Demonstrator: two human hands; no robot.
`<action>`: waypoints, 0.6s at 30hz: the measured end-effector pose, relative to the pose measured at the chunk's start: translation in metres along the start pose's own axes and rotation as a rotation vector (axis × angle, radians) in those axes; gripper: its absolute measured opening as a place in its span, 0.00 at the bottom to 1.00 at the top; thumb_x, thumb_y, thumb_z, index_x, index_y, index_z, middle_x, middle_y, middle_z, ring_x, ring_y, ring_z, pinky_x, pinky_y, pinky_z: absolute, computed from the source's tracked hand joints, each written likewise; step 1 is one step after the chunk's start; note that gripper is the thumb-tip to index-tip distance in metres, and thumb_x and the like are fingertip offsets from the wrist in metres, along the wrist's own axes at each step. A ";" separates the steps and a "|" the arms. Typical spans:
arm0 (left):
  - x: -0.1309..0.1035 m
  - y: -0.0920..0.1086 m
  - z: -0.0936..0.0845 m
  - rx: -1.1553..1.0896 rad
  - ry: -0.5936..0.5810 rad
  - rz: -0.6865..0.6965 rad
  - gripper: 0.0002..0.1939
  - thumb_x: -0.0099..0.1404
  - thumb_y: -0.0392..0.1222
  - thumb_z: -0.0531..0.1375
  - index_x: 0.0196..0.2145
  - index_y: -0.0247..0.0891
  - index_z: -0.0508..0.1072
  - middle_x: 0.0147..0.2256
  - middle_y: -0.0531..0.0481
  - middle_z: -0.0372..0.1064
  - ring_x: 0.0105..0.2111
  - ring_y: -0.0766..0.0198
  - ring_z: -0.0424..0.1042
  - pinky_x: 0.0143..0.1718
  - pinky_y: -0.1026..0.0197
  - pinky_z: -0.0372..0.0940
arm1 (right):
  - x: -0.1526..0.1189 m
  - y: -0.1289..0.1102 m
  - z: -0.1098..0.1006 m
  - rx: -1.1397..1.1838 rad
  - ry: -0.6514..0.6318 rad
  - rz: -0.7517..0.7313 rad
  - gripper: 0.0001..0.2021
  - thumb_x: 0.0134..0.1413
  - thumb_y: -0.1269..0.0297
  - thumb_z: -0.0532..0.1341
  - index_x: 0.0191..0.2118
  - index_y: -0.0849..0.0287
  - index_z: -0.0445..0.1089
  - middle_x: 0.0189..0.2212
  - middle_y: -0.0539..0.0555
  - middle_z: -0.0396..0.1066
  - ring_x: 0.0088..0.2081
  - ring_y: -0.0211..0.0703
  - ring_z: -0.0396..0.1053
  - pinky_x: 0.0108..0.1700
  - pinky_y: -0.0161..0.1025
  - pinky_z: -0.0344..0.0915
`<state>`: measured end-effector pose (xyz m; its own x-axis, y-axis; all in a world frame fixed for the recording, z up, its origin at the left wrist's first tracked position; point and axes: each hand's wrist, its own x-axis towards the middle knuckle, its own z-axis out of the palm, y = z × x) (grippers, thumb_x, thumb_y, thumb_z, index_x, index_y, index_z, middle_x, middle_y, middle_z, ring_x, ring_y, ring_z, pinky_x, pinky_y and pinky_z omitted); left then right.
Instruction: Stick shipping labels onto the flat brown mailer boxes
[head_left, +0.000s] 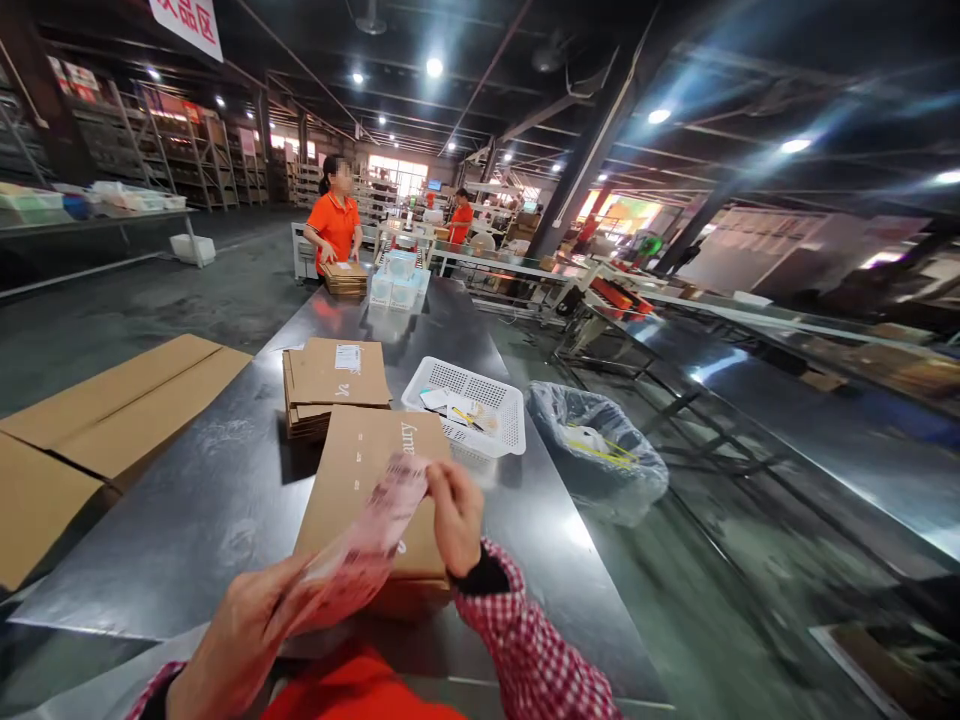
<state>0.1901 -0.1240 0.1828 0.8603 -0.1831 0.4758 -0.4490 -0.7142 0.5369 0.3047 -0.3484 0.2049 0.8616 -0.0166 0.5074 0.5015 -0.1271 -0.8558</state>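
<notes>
A long pinkish printed strip (pixel 375 530) stretches between my two hands, slanting up to the right. My left hand (pixel 244 620) is closed round its lower end. The upper end is pinched by my right hand (pixel 455 510), between thumb and fingers. Beneath the strip lies a stack of flat brown cardboard (pixel 337 480) with white lettering, near the table's front edge. Just behind it, a smaller cardboard stack (pixel 322 375) bears a white label. The white perforated basket (pixel 491 390) to the right holds small papers and a yellow item.
The metal table (pixel 217 500) runs away from me. Large cardboard sheets (pixel 135 400) are at the left. A lined bin (pixel 645 450) stands on the right. White-blue boxes (pixel 397 280) and a person in orange (pixel 335 225) with more cardboard are at the far end.
</notes>
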 end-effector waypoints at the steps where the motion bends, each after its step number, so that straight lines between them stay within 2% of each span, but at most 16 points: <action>1: -0.002 -0.004 0.002 0.014 -0.040 0.015 0.15 0.70 0.45 0.49 0.33 0.41 0.73 0.26 0.54 0.74 0.25 0.68 0.74 0.27 0.71 0.66 | 0.022 0.011 -0.005 0.004 0.068 0.048 0.13 0.59 0.55 0.54 0.36 0.59 0.70 0.26 0.50 0.69 0.26 0.37 0.65 0.29 0.33 0.63; 2: -0.005 -0.008 0.005 0.043 -0.053 0.043 0.15 0.69 0.43 0.49 0.30 0.40 0.73 0.23 0.54 0.72 0.22 0.68 0.73 0.25 0.71 0.65 | 0.044 0.023 -0.009 0.009 0.071 0.077 0.14 0.57 0.54 0.55 0.38 0.60 0.68 0.26 0.49 0.68 0.26 0.36 0.64 0.28 0.33 0.62; 4: -0.011 -0.017 0.016 0.120 -0.026 0.126 0.15 0.68 0.43 0.51 0.27 0.41 0.72 0.21 0.54 0.69 0.20 0.68 0.70 0.22 0.69 0.64 | 0.082 0.050 -0.011 -0.033 -0.067 0.104 0.15 0.51 0.54 0.59 0.39 0.60 0.66 0.28 0.49 0.68 0.27 0.36 0.64 0.29 0.33 0.62; 5: -0.013 -0.022 0.023 0.153 0.004 0.159 0.14 0.68 0.43 0.51 0.28 0.41 0.72 0.23 0.53 0.70 0.21 0.67 0.71 0.23 0.68 0.64 | 0.096 0.063 -0.010 -0.102 -0.162 0.111 0.15 0.48 0.55 0.61 0.38 0.60 0.65 0.29 0.49 0.68 0.28 0.36 0.64 0.30 0.33 0.63; 7: -0.015 -0.031 0.040 0.191 0.046 0.202 0.13 0.68 0.44 0.51 0.31 0.42 0.74 0.31 0.50 0.74 0.31 0.64 0.75 0.30 0.65 0.69 | 0.112 0.085 -0.002 -0.327 -0.304 0.122 0.15 0.44 0.58 0.64 0.37 0.61 0.66 0.29 0.50 0.68 0.29 0.38 0.65 0.33 0.35 0.63; 9: -0.016 -0.040 0.056 0.203 0.058 0.219 0.13 0.68 0.43 0.51 0.31 0.43 0.74 0.42 0.49 0.74 0.43 0.61 0.74 0.42 0.60 0.71 | 0.116 0.099 0.008 -0.580 -0.367 0.110 0.14 0.44 0.61 0.65 0.37 0.61 0.66 0.30 0.52 0.69 0.31 0.40 0.65 0.35 0.37 0.63; 11: -0.017 -0.049 0.070 0.211 0.027 0.223 0.12 0.68 0.43 0.53 0.31 0.44 0.74 0.47 0.50 0.72 0.50 0.59 0.70 0.52 0.53 0.66 | 0.116 0.105 0.015 -0.770 -0.427 0.078 0.15 0.45 0.63 0.65 0.41 0.62 0.67 0.34 0.55 0.71 0.35 0.43 0.67 0.39 0.39 0.63; 14: -0.021 -0.058 0.081 0.201 0.001 0.195 0.11 0.67 0.43 0.54 0.31 0.43 0.75 0.49 0.50 0.72 0.53 0.59 0.68 0.56 0.50 0.63 | 0.111 0.106 0.019 -0.974 -0.496 0.018 0.29 0.46 0.61 0.66 0.54 0.66 0.61 0.45 0.63 0.70 0.46 0.50 0.66 0.48 0.43 0.62; 16: -0.024 -0.061 0.085 0.180 0.005 0.181 0.11 0.67 0.43 0.54 0.32 0.43 0.75 0.50 0.50 0.72 0.53 0.59 0.68 0.57 0.51 0.63 | 0.103 0.105 0.022 -1.102 -0.442 -0.007 0.41 0.45 0.54 0.66 0.61 0.71 0.52 0.54 0.71 0.62 0.53 0.58 0.61 0.53 0.48 0.59; 18: -0.025 -0.062 0.086 0.157 0.028 0.190 0.11 0.67 0.44 0.54 0.32 0.43 0.75 0.50 0.50 0.72 0.53 0.59 0.68 0.56 0.52 0.63 | 0.092 0.106 0.029 -1.167 -0.429 -0.067 0.44 0.48 0.47 0.63 0.63 0.71 0.48 0.60 0.74 0.53 0.58 0.63 0.55 0.57 0.54 0.53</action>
<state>0.2172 -0.1329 0.0775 0.7562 -0.3069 0.5780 -0.5569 -0.7656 0.3221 0.4394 -0.3349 0.1578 0.9033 0.3210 0.2846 0.3651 -0.9236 -0.1172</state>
